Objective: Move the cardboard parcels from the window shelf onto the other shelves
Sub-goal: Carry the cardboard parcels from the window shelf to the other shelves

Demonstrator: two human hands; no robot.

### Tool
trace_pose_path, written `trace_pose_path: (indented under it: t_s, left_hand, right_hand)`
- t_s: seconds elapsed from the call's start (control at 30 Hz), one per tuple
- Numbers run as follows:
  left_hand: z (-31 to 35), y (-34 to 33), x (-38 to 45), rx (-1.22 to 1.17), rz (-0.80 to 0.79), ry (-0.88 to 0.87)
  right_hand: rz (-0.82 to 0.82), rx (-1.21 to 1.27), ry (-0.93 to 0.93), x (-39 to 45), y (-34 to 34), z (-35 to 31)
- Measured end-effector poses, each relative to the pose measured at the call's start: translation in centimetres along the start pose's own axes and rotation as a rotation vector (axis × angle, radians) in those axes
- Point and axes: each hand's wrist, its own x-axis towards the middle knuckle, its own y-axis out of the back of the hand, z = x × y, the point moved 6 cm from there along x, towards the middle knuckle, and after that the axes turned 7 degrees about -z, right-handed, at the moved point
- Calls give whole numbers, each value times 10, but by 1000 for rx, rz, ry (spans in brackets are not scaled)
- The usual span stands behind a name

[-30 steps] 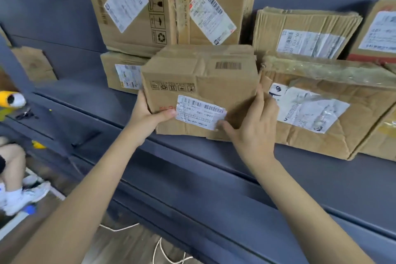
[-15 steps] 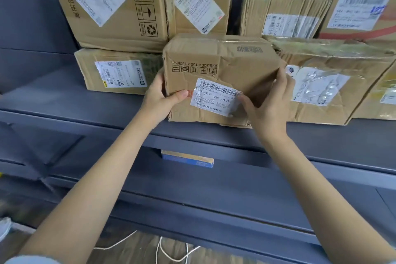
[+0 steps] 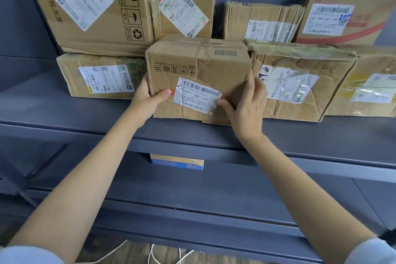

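Observation:
A creased cardboard parcel with a white barcode label stands on the grey metal shelf, in the middle of a row of parcels. My left hand grips its left edge, thumb across the front face. My right hand grips its right edge, thumb under the label and fingers tucked between this parcel and the flat parcel to its right. The parcel's bottom rests on the shelf.
A small labelled parcel lies to the left under a big box. Further boxes stand behind, and more parcels fill the right. A blue-edged box sits on the shelf below. White cables lie on the floor.
The parcel has been pushed further back onto the shelf, between its neighbours. Both hands have kept their hold on its sides. The camera has turned to face the shelf squarely.

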Motion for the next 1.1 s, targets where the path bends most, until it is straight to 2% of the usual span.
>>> trace_pose_path:
  t_s: [0.23,0.4,0.57,0.77,0.93,1.0,1.1]
  left_hand:
    - [-2,-1,-4,-22,-8,13]
    - [-4,5,-6,-11,40,-5]
    - [2,9,-10,0,56,-19]
    - [3,14,-36,211,108,30]
    - [34,12,-70,576,244,-302]
    - [41,3,-77,721,228,-417]
    - [49,-19,-87,796,153,-546]
  right_hand:
    - [-56,53,-25,-1,-1,4]
    - [-184,136,-60,-6,0,6]
    - [-242,174,-87,-12,6,6]
    - [-214,139,-133,-23,21,1]
    - [-218,121,-198,-44,26,-6]
    - [-235,107,-218,-54,28,-9]
    - [-248,101,-238,-70,35,-9]
